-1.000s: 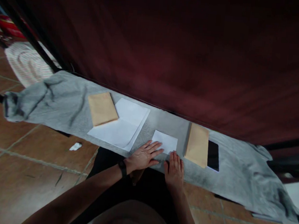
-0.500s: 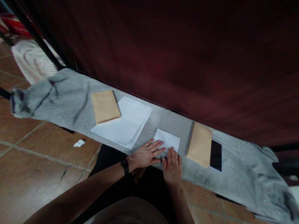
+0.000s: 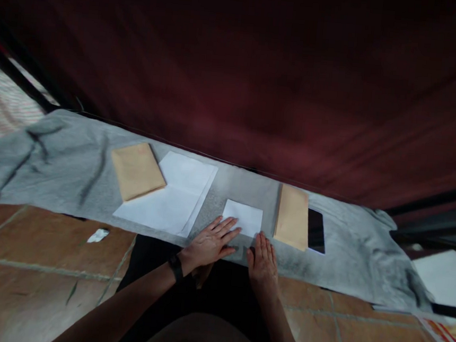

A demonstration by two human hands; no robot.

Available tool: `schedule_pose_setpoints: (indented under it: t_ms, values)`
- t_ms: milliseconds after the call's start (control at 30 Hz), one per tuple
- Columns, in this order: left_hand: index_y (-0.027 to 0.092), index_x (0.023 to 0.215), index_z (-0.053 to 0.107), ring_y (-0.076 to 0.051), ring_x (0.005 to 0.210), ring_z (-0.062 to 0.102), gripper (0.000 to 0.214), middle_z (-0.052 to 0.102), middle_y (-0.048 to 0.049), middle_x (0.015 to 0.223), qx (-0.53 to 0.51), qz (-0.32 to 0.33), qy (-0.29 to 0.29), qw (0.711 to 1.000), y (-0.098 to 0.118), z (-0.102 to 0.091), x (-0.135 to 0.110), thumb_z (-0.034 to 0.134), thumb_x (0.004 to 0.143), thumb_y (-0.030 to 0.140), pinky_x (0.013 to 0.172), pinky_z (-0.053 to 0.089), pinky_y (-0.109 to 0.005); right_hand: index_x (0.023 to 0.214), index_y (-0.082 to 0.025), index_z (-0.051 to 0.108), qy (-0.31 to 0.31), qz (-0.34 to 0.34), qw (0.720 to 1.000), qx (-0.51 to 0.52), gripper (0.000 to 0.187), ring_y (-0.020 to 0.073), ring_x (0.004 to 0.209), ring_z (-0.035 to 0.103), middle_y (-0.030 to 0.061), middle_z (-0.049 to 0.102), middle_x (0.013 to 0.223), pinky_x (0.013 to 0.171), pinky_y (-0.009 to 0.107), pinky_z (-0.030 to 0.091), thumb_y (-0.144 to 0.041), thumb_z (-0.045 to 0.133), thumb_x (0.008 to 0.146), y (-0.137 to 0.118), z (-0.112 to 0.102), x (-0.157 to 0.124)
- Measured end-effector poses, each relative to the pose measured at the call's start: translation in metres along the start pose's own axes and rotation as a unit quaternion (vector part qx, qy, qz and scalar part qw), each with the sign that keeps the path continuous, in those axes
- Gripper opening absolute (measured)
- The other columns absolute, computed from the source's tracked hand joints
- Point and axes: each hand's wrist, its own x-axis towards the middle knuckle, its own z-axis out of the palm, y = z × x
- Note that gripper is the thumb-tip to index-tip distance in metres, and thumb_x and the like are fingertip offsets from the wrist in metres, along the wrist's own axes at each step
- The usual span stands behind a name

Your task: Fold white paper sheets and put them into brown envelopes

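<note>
A small folded sheet of white paper (image 3: pixel 244 215) lies on the grey cloth (image 3: pixel 235 185) in front of me. My left hand (image 3: pixel 209 243) rests flat with its fingers spread, the fingertips over the paper's lower left part. Beside the paper's lower right corner, my right hand (image 3: pixel 263 259) lies flat, its fingertips at the edge. Neither hand grips anything. To the left are larger white sheets (image 3: pixel 183 180) with a crease across them, partly covered by a stack of brown envelopes (image 3: pixel 138 171). Another stack of brown envelopes (image 3: pixel 292 216) sits to the right of the paper.
A dark-screened phone (image 3: pixel 316 231) lies against the right envelope stack. Behind the narrow cloth-covered surface hangs a dark red curtain (image 3: pixel 234 97). A crumpled white scrap (image 3: pixel 98 235) is on the tiled floor (image 3: pixel 38 239). At far right is a white panel (image 3: pixel 446 278).
My view has turned to the right, so the things appear further left. My hands have spread slightly apart, the right one moving off the paper to its lower right corner.
</note>
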Motion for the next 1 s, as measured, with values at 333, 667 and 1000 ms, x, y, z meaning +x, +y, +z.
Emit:
schedule_pose_setpoints:
  t_ms: [333, 667, 1000]
  values:
    - [0.022, 0.153, 0.035, -0.023, 0.15, 0.027, 0.059, 0.033, -0.0089, 0.161, 0.006, 0.011, -0.001, 1.0, -0.005, 0.007, 0.001, 0.043, 0.101, 0.049, 0.124, 0.02, -0.045, 0.155, -0.016, 0.033, -0.031, -0.029, 0.999, 0.031, 0.052, 0.0246, 0.145, 0.038, 0.0118, 0.041, 0.156, 0.116, 0.047, 0.034, -0.036, 0.031, 0.106, -0.021, 0.006, 0.035]
    - [0.019, 0.152, 0.037, -0.023, 0.149, 0.031, 0.06, 0.037, -0.0105, 0.159, 0.013, 0.019, 0.022, 0.999, -0.009, 0.016, 0.001, 0.042, 0.101, 0.049, 0.122, 0.026, -0.046, 0.152, -0.015, 0.04, 0.01, 0.027, 0.999, -0.033, 0.05, 0.0253, 0.141, 0.043, 0.0112, 0.044, 0.154, 0.117, 0.044, 0.03, -0.035, 0.036, 0.105, -0.009, 0.018, 0.042]
    - [0.012, 0.148, 0.043, -0.025, 0.146, 0.037, 0.053, 0.045, -0.0135, 0.154, 0.019, -0.078, 0.036, 0.996, -0.007, 0.024, 0.044, 0.036, 0.102, 0.037, 0.121, 0.028, -0.049, 0.15, -0.015, 0.043, 0.026, 0.041, 0.999, -0.022, 0.05, 0.0256, 0.141, 0.043, 0.0112, 0.046, 0.153, 0.118, 0.045, 0.029, -0.034, 0.038, 0.104, -0.013, 0.019, 0.043]
